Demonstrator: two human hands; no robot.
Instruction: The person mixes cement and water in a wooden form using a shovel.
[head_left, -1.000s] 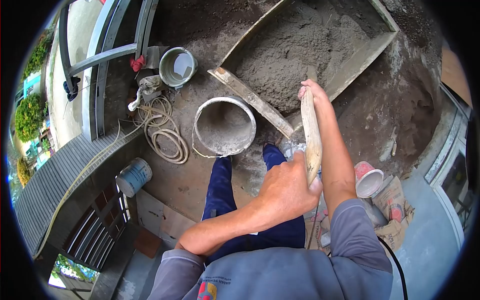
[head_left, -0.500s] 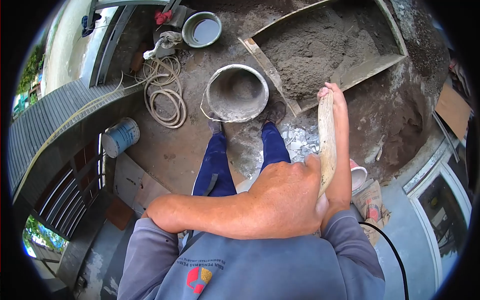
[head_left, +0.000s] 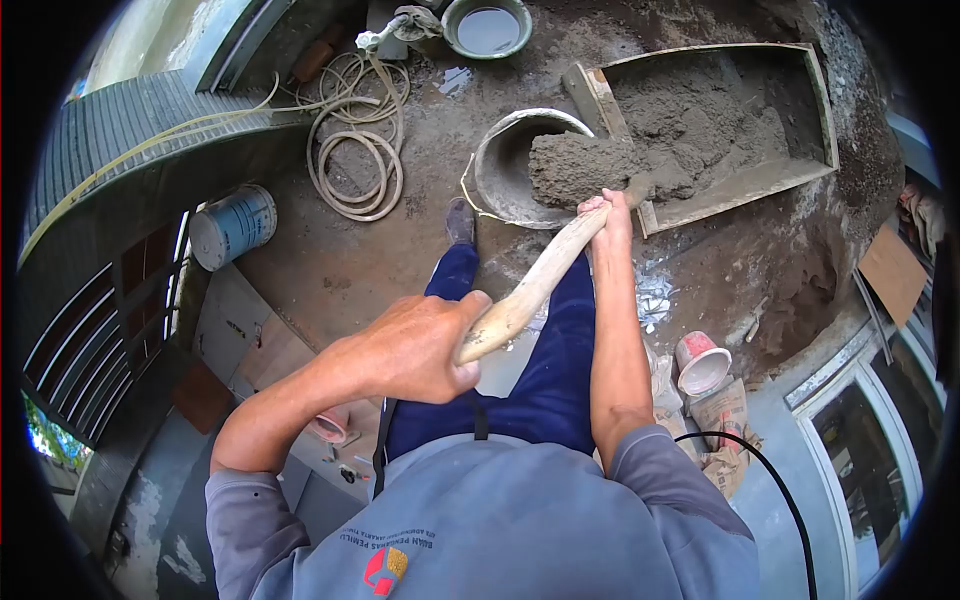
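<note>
My left hand (head_left: pixel 425 345) is closed round the near end of the pale, curved wooden handle of a hoe (head_left: pixel 535 285). Farther along, my right hand (head_left: pixel 608 222) grips the same handle close to its head. A thick load of wet grey mortar (head_left: pixel 580 170) covers the hoe's blade, which is hidden beneath it. That load hangs over the right side of the mouth of a large bucket (head_left: pixel 498 165). Just right of the bucket, a wooden mixing trough (head_left: pixel 745 195) holds more mortar (head_left: pixel 720 135).
A coiled hose (head_left: pixel 360 165) lies left of the bucket, and a basin of water (head_left: pixel 488 30) stands behind. A white-and-blue pail (head_left: pixel 235 228) is by the railing. At right are a pink-and-white bucket (head_left: pixel 702 365), paper sacks (head_left: pixel 722 420) and a black cable (head_left: pixel 770 480).
The hoe's head, now loaded with mortar, has come left over the bucket. My left hand has moved left and my right hand nearer the head. The bucket appears farther right in view.
</note>
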